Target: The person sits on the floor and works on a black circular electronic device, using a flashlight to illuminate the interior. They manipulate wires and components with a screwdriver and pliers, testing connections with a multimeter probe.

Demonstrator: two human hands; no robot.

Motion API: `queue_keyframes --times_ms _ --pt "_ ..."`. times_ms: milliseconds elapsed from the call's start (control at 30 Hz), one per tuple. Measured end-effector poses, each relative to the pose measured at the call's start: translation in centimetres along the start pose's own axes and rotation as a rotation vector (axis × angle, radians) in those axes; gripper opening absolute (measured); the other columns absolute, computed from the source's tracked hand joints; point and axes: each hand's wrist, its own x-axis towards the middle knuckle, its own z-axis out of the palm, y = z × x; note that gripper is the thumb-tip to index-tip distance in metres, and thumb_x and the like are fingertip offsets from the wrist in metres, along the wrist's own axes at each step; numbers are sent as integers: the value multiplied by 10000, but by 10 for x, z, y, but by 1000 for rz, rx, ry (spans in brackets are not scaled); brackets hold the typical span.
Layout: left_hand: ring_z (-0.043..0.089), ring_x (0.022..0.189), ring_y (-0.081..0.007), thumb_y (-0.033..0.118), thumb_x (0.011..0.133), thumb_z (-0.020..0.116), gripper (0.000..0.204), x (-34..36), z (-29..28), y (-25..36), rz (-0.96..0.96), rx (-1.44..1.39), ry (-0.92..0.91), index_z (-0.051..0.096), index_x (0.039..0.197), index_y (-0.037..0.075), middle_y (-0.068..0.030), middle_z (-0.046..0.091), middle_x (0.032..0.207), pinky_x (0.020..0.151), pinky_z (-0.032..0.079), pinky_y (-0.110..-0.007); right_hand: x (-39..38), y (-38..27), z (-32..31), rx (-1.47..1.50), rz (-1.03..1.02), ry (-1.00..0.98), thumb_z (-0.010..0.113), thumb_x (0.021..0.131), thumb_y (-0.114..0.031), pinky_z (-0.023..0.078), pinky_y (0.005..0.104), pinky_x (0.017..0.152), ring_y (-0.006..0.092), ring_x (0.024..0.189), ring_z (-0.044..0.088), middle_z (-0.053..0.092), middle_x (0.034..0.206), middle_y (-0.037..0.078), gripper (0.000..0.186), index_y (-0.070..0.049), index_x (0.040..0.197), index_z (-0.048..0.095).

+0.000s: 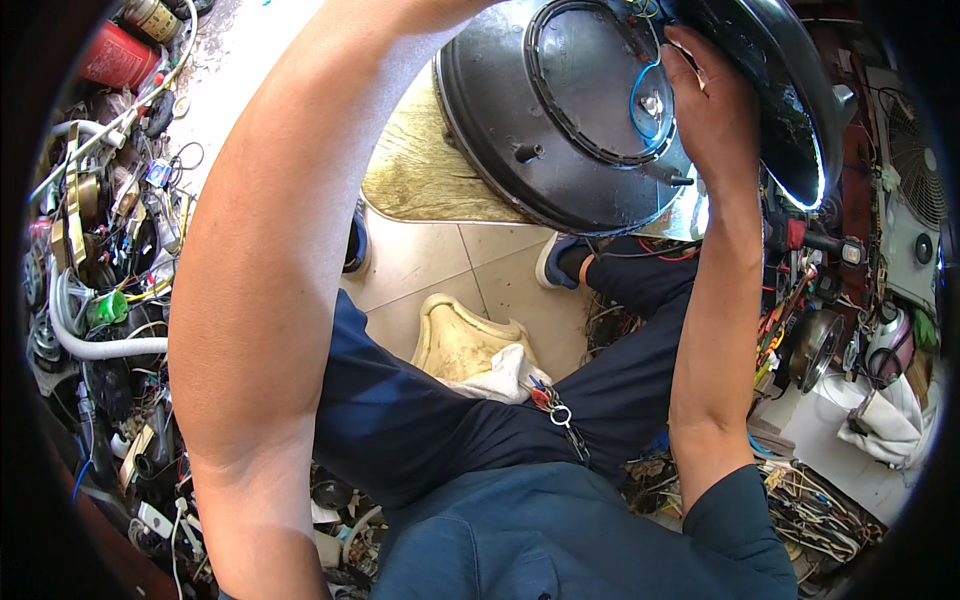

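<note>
In the head view, a round black housing (490,110) is seen at the top of the picture, laid on a worn wooden board (410,165) in front of the person; a raised dark ring, a short stub and a thin blue wire (634,98) are shown on its upper face. A dark, glossy curved shell (800,100) is tilted up at its right side. The right hand (718,120) is placed between the two, close against the shell, with the thumb on the housing side; whether the shell is gripped or only touched cannot be told. The left forearm (265,220) is stretched up past the housing, but the left hand is cut off by the upper edge, so its state cannot be told. Below the board, a cream-coloured moulded piece (455,338) and a white cloth (508,372) are seen between the legs. Cables and loose parts are heaped on the left, around a white hose (105,348); on the right, a red-and-black power tool (825,243) and a fan grille (912,165) are seen.
</note>
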Motion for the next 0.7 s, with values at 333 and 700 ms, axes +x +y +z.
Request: queue_keyframes --times_ms 333,700 --pt "669 787 -262 161 985 632 239 -2 -1 -7 20 -51 -9 747 919 -37 -165 699 849 744 539 -403 15 -10 -5 -89 -29 -116 734 1013 -292 516 381 1045 302 1193 682 683 1365 165 408 -143 1384 653" --pt "683 788 -247 123 976 641 205 1 -2 -1 -10 -58 -11 751 947 -47 -151 716 872 749 556 -383 20 -28 -1 79 -44 -80 696 994 -189 501 431 1062 332 1184 677 715 1275 199 372 -8 1319 690"
